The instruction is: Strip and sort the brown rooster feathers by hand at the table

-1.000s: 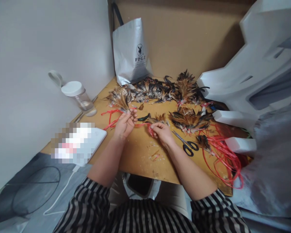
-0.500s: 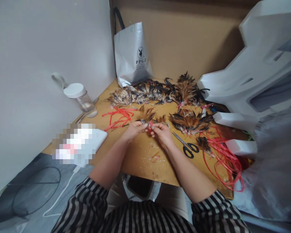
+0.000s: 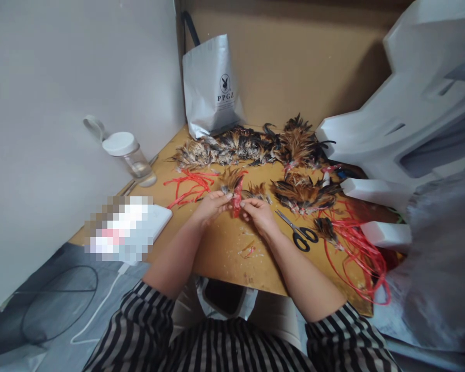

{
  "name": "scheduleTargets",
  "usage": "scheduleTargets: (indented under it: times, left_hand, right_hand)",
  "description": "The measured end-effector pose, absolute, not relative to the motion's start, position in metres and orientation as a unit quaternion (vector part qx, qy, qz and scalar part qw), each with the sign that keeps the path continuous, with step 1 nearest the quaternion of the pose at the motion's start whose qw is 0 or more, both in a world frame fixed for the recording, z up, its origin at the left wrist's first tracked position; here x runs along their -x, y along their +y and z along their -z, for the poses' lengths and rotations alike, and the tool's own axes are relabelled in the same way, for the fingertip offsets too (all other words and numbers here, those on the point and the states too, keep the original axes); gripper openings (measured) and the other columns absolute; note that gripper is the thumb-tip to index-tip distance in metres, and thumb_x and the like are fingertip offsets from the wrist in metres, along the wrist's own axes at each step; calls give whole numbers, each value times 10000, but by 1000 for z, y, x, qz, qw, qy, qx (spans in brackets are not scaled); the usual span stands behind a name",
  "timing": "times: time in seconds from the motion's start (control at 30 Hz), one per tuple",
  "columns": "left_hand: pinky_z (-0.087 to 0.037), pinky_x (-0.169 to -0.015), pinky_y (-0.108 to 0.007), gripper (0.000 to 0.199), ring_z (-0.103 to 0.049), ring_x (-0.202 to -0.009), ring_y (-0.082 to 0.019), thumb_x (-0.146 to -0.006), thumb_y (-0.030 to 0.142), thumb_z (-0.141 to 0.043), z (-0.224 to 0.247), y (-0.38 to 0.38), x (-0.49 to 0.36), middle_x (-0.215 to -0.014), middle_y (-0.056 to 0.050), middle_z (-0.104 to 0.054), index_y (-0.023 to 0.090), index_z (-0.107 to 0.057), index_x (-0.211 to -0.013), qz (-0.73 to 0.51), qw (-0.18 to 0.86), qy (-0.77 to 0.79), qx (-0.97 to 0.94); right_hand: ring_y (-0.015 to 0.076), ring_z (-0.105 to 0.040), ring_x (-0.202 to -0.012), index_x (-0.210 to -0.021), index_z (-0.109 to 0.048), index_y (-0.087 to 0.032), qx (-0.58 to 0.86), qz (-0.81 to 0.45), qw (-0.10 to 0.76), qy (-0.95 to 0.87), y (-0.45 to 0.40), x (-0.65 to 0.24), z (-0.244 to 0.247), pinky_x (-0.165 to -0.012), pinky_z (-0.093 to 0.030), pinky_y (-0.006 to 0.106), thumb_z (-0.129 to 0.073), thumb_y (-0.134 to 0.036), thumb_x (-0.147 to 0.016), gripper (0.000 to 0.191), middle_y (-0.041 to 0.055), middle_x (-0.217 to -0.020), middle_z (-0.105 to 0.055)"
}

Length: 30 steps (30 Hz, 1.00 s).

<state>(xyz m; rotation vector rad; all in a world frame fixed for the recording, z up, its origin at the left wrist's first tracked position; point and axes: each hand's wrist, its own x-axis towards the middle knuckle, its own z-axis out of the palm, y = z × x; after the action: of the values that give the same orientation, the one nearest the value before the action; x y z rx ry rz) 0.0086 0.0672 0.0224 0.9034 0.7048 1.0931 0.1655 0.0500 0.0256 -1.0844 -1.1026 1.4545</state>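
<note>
Over the middle of the yellow table, my left hand (image 3: 213,205) pinches a small bunch of brown feathers (image 3: 229,182) by its base. A flattened red plastic strip (image 3: 237,199) stands upright beside the bunch, between my two hands. My right hand (image 3: 256,211) has thumb and forefinger closed on the strip's right edge. Another small feather tuft (image 3: 259,192) lies just behind my right hand. To the right of that hand rest scissors (image 3: 295,230) with black handles. Red strips (image 3: 189,187) lie to the left, behind my left hand.
Feather piles (image 3: 240,146) line the table's back, below a silver bag (image 3: 211,88). More feathers (image 3: 306,194) and tangled red strips (image 3: 356,248) lie right, beside white foam pieces (image 3: 385,235). A lidded bottle (image 3: 129,157) and a blurred device (image 3: 160,222) are left.
The red strip, bunched between my fingertips before, now shows spread out and upright. My hands have moved slightly apart, and more of the strip is visible.
</note>
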Motion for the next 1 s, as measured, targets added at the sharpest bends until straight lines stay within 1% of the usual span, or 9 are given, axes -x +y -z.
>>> scheduleTargets:
  times: [0.2,0.37,0.43,0.6,0.73,0.87,1.0]
  left_hand:
    - [-458,-714,-254,225,-606,-719,-126,-672,274,-691,-22,68,-5,-808,-98,-663,92,-658,-800,-493,719,305,-384]
    - [-459,-713,-263,251,-606,-697,-132,-644,303,-709,-21,67,-8,-763,-92,-664,89,-658,-763,-480,703,328,-409]
    - [-455,-689,-256,266,-600,-674,-130,-636,317,-711,-20,67,-10,-743,-88,-663,86,-660,-756,-473,688,340,-433]
    - [-435,-611,-238,294,-557,-568,-106,-622,360,-707,-16,67,-15,-654,-62,-647,82,-653,-700,-464,637,371,-492]
    - [-432,-621,-245,299,-553,-573,-112,-620,377,-699,-15,68,-17,-632,-44,-636,90,-641,-682,-470,619,367,-511]
    - [-415,-627,-232,292,-540,-597,-108,-608,377,-702,-19,67,-18,-614,-29,-618,96,-623,-631,-477,601,362,-529]
    - [-395,-600,-218,309,-515,-577,-95,-590,392,-709,-21,65,-20,-609,-20,-609,98,-615,-592,-483,581,367,-542]
  right_hand:
    - [59,-406,-376,-678,-646,-142,453,-577,494,-467,50,-166,-28,-389,-307,192,-671,-367,-614,235,-32,-453,-532]
    - [65,-393,-369,-663,-628,-149,468,-539,491,-499,50,-166,-26,-390,-303,199,-651,-355,-630,210,-41,-439,-512]
    - [69,-390,-370,-663,-625,-152,476,-523,485,-514,51,-167,-23,-392,-298,201,-631,-352,-645,201,-40,-437,-509]
    - [83,-430,-441,-651,-642,-140,502,-441,477,-571,53,-168,-19,-437,-317,203,-612,-314,-637,177,0,-526,-580]
    - [87,-431,-459,-644,-659,-135,509,-390,470,-606,52,-168,-20,-457,-323,206,-583,-304,-653,185,14,-552,-602]
    - [86,-407,-450,-607,-652,-137,519,-360,472,-616,51,-166,-21,-450,-315,210,-582,-284,-645,167,8,-523,-581]
    - [90,-411,-468,-554,-620,-145,524,-307,472,-639,52,-166,-21,-466,-326,216,-572,-231,-626,122,4,-515,-555]
